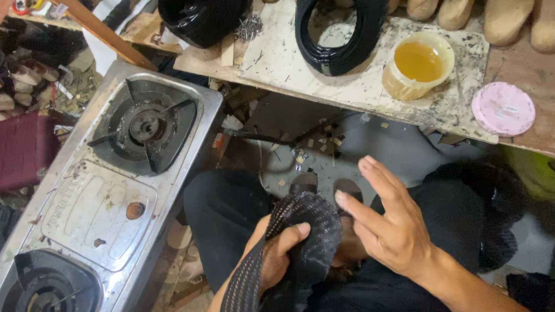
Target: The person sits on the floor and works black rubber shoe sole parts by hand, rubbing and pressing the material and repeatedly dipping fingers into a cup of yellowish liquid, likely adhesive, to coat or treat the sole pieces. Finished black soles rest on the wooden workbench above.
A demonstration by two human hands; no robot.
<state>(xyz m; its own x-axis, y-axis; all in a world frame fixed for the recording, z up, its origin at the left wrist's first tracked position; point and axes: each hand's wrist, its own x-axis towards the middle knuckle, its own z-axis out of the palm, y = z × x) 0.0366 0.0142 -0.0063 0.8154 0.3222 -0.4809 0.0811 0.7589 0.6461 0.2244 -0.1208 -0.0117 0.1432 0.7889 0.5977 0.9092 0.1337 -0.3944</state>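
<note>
My left hand [276,251] grips a black mesh shoe upper [298,241] low in the middle, thumb pressed on its curved top. My right hand [390,222] hovers just to its right, fingers spread and holding nothing, fingertips close to the mesh. Both hands sit over my lap, which is clothed in dark fabric. The lower part of the mesh piece runs down out of view.
A steel two-burner gas stove [98,203] stands at left. On the workbench [359,84] above are a cup of yellow glue [418,65], a pink round lid [503,109], a black shoe upper [340,28], a black bowl-like piece [203,7] and tan shoe lasts [504,16].
</note>
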